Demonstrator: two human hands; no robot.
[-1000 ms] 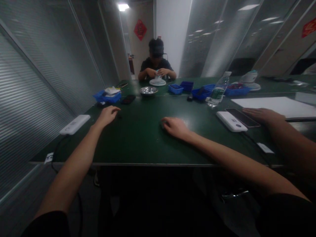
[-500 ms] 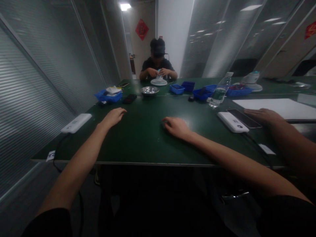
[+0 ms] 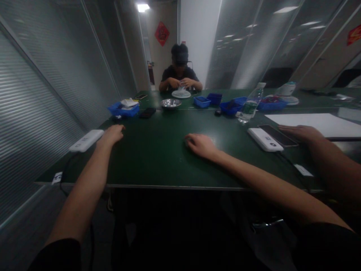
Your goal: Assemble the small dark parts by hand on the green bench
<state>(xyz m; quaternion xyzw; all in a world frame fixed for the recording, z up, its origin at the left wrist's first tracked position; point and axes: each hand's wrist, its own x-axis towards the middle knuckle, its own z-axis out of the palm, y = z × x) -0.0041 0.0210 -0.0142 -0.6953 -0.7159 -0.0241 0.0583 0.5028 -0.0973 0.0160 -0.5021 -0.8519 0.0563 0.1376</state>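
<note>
On the green surface (image 3: 158, 162), my right hand (image 3: 201, 145) lies near twelve o'clock with its fingers curled, and I cannot tell whether it grips anything; at eleven, my left hand (image 3: 113, 134) has loosely bent fingers and a hidden palm, so I cannot say if it is open, with the white power bank (image 3: 84, 141) just beside it towards ten. I judge that neither hand shows a step finished, and what is left I cannot read from here. Farther off, the blue tray (image 3: 125, 112) at eleven and metal bowl (image 3: 171, 107) at twelve sit apart from both hands.
</note>
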